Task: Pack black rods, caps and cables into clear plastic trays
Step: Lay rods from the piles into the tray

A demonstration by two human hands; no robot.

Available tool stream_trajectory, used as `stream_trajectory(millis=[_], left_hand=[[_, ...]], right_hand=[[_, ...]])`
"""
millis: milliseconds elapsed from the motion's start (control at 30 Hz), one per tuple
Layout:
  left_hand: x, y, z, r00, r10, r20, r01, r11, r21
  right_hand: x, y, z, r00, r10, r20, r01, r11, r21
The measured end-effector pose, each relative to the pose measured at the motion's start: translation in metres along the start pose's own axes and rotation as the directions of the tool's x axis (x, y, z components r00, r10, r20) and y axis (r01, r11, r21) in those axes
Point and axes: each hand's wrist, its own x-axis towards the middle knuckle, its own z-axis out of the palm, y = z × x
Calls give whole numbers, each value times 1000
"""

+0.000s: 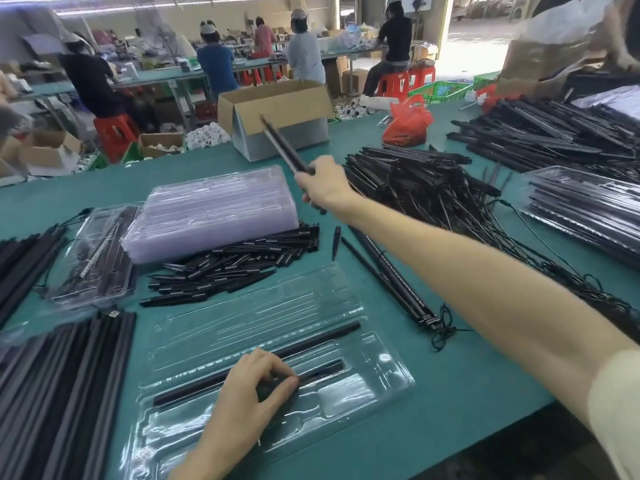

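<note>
Green surface (450,410), busy assembly hall. Nearest: left hand (249,393), fingers curled, pinching lower rod (322,370) that sits in open clear tray (388,382); upper rod (311,341) lies in the next slot. Beyond: caps (235,268) pile, then tray stack (211,216). Right hand (325,188) outstretched, fingers wrapped round raised rod (280,143), tilted up-left off the surface, beside rod-and-cable heap (415,181). Cardboard box (277,109) behind.

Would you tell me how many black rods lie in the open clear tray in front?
2. The first rod lies along the tray's middle; the second rod just nearer, partly under the left hand, which may hide more.
</note>
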Motion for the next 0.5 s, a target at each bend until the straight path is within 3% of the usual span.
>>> stream_trajectory(millis=[100,167,200,300,367,500], left_hand=[[14,7,-12,990,-112,-86,92,974,-206],[32,16,-22,962,-217,-166,122,884,-452],[43,22,-28,949,-274,-155,129,787,-603],[75,39,-42,953,-302,-9,97,334,-938],[89,50,-46,961,-271,52,84,106,-991],[101,61,-44,919,-391,42,-31,-177,-984]], right_hand=[[-53,9,17,989,-95,117,92,995,28],[-86,11,25,967,-181,179,178,983,36],[-101,12,28,952,-228,205,226,973,33],[-136,16,35,892,-340,298,353,936,13],[-154,23,36,853,-387,350,408,913,14],[-176,46,30,848,-420,324,432,901,37]])
